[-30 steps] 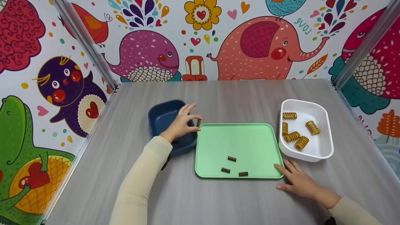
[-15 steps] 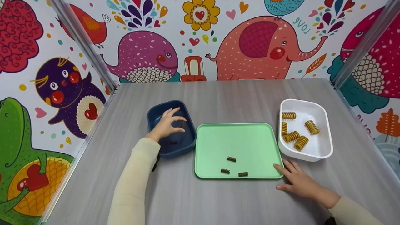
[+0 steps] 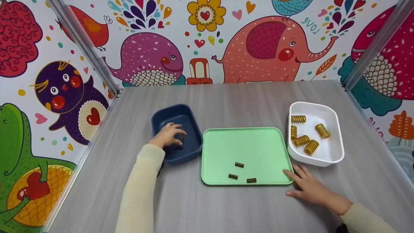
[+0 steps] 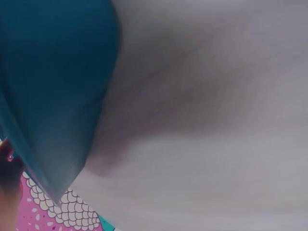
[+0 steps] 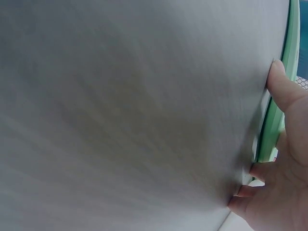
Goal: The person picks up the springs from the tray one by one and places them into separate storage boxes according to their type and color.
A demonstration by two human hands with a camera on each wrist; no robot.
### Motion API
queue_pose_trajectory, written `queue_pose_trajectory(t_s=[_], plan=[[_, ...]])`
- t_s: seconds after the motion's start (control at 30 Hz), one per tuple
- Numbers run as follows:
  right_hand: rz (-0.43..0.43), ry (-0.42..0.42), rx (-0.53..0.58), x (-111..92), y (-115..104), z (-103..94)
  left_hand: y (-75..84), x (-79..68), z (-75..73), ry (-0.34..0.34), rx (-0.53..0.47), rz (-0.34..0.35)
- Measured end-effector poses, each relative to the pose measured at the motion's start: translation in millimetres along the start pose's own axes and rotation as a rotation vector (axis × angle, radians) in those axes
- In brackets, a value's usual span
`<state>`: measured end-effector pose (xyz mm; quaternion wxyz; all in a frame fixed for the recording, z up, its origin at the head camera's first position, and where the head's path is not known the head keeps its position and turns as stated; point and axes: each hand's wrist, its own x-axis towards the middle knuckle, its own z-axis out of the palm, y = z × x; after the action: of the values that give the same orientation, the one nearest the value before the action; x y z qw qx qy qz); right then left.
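In the head view my left hand [image 3: 168, 135] is down inside the dark blue bin [image 3: 158, 117], pinching a small dark coil spring [image 3: 182, 137] between thumb and index finger. Just below, a second dark spring [image 3: 179, 148] lies on the bin floor. On the light green tray [image 3: 241, 142] are three more small dark springs [image 3: 239, 164], near its front edge. My right hand [image 3: 312, 189] rests at the tray's front right corner, fingers spread, the index finger over the rim. The left wrist view catches only the bin's outer wall [image 4: 53, 96] and a sliver of the hand.
A white bin [image 3: 333, 142] with several thicker golden-yellow springs [image 3: 311, 147] stands right of the tray. The blue bin sits close against the tray's left edge. Patterned wall panels enclose the grey tabletop [image 3: 233, 103] at the back and sides.
My left hand has carried the pinched spring leftward from beside the tray's back left corner over the blue bin, then lowered it inside. The right hand has stayed at the tray corner.
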<state>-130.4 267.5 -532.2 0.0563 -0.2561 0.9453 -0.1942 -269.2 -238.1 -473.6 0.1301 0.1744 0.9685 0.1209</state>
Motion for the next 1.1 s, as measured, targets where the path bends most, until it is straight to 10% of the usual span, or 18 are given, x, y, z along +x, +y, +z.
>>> queue_pose_trajectory(t_s=[0.5,1.1], plan=[[0.001,-0.027,0.007,1,-2,1.0,-3.0,-1.7,9.9,0.006,0.22,0.056],[0.0,-0.003,0.003,0,0,0.2,6.3,1.8,-15.7,0.074,-0.069,0.022]])
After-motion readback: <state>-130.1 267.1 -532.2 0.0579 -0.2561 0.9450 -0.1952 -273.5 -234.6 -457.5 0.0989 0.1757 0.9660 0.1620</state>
